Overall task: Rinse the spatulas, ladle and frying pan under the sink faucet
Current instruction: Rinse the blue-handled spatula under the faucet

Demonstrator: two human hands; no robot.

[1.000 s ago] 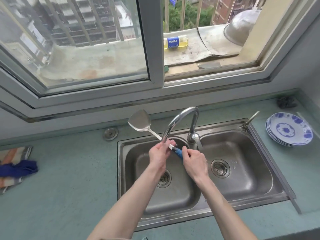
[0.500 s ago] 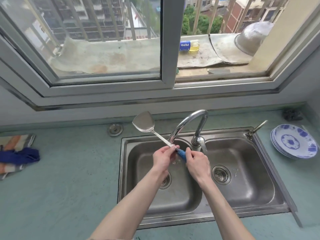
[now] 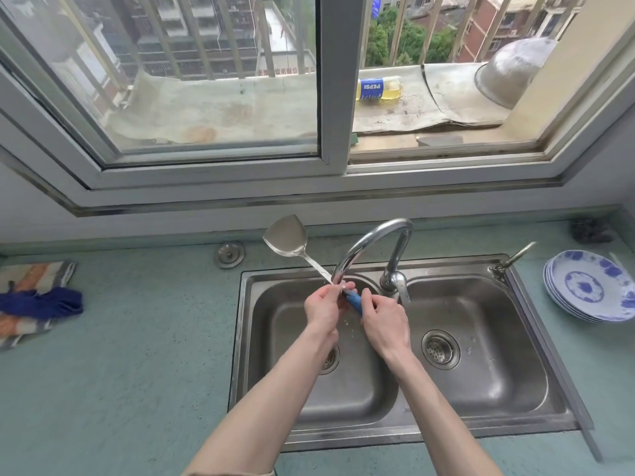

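Note:
A steel spatula (image 3: 286, 237) with a blue handle slants up and to the left over the left basin of the double sink (image 3: 536, 420). My left hand (image 3: 324, 309) pinches its thin shaft just under the spout of the curved faucet (image 3: 369, 243). My right hand (image 3: 385, 322) grips the blue handle end lower down. The blade stands above the counter behind the sink. Drops of water show below the handle. No ladle or frying pan is in view.
A stack of blue-and-white plates (image 3: 591, 290) sits on the counter at the right. A sink plug (image 3: 229, 254) lies behind the left basin. A striped cloth with a blue rag (image 3: 37, 302) lies at the far left. The window ledge holds a bottle (image 3: 378, 88) and a metal bowl (image 3: 512, 72).
The hands keep the same hold on the spatula under the spout. The spatula sits lower in the picture because the camera has tilted upward, showing more of the window.

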